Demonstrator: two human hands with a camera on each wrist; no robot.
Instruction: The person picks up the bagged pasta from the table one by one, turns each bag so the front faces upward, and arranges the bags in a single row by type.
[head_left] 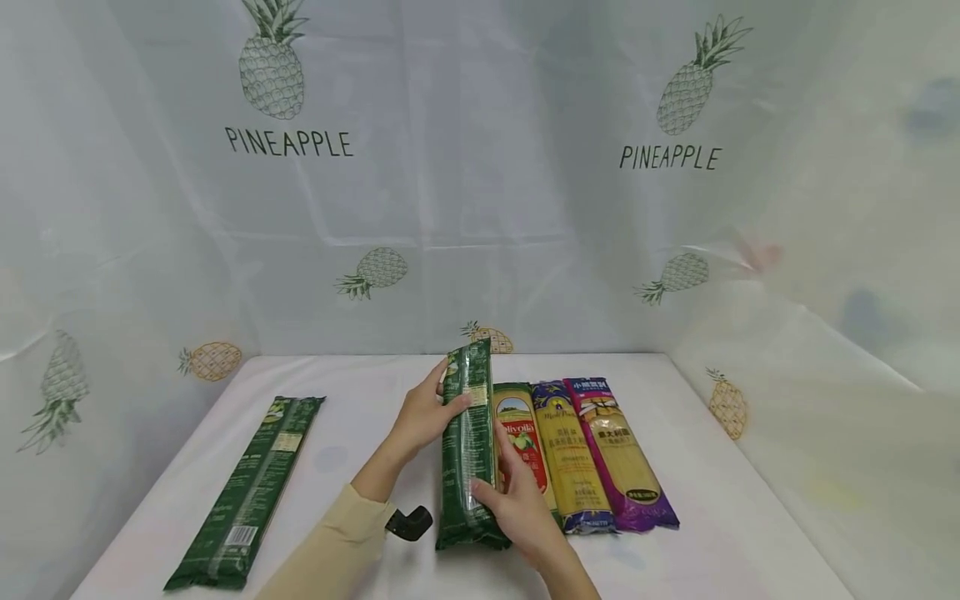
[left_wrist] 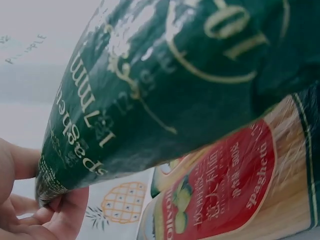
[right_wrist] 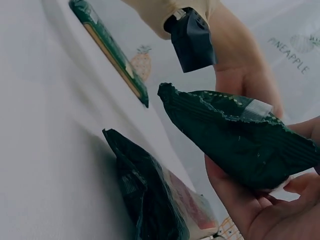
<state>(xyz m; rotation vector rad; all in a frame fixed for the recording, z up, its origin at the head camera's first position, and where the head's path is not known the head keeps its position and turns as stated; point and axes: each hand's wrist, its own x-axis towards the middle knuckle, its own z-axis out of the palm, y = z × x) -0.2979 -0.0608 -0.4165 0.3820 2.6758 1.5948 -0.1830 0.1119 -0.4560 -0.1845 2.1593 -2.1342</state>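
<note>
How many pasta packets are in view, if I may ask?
5: green packet far left; held green packet in left hand and right hand; red-labelled packet, blue packet, purple packet beside it. Others possibly hidden.

A white table (head_left: 360, 392) carries four spaghetti packets (head_left: 573, 454) lying flat.
</note>
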